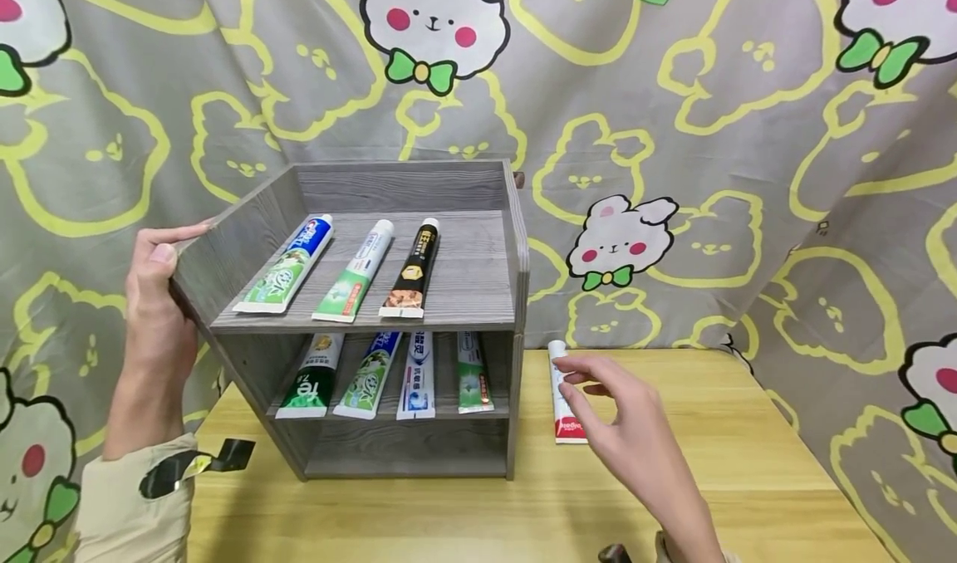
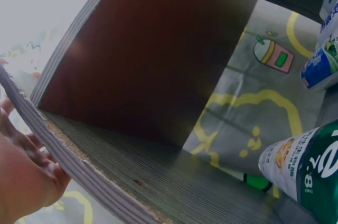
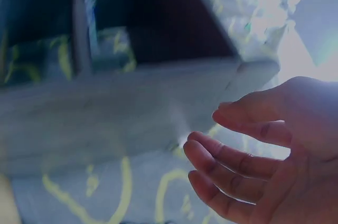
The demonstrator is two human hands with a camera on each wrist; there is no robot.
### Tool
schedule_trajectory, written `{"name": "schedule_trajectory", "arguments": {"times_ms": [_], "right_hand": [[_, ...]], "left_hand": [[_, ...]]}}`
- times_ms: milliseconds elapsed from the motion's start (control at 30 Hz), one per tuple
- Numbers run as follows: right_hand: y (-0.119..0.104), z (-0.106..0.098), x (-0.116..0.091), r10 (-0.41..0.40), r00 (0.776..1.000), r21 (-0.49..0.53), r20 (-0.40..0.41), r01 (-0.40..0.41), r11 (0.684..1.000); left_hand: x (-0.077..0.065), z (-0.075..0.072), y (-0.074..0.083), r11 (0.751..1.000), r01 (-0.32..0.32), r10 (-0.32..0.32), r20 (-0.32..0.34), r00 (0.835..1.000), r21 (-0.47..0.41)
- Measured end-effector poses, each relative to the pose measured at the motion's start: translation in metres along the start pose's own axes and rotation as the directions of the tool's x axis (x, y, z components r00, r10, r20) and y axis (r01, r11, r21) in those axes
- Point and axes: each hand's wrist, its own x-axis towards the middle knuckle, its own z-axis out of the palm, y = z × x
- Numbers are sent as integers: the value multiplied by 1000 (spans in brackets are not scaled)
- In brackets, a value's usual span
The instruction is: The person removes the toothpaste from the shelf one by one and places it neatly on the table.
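Observation:
A grey wood-grain shelf unit (image 1: 419,463) stands on the table. My left hand (image 1: 160,297) rests against the outside of its left side panel, also seen in the left wrist view. Three toothpaste tubes lie on the top level: a blue-green one (image 1: 287,268), a white-green one (image 1: 355,272) and a black one (image 1: 411,272). Several more, including a dark green tube (image 1: 310,380), lie on the middle level. To the right, a white and red toothpaste tube (image 1: 568,430) lies on the table. My right hand (image 1: 635,430) is beside and partly over it, fingers loosely bent, holding nothing.
The light wooden table (image 1: 673,505) extends right and in front of the shelf. A grey curtain (image 1: 598,148) with cartoon animals hangs behind and on both sides. The shelf's right side panel (image 1: 517,297) stands between its tubes and the right hand.

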Motion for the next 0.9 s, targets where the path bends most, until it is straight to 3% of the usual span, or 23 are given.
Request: {"name": "schedule_trajectory", "arguments": {"times_ms": [167,433,633,900], "right_hand": [[-35,5,1,-143,990,48,-10,144,988],[-75,20,18,-230,973,148,28,223,963],[-93,28,34,-264,964,152,3,261,953],[-100,44,60,-257,966,91,-9,257,962]], "left_hand": [[1,-2,-1,1000,1,-1,9,1000,-6],[1,-1,-1,1000,4,-4,3,1000,-2],[1,-1,3,1000,8,-8,-2,1000,-7],[0,0,2,999,46,-46,23,999,0]]}}
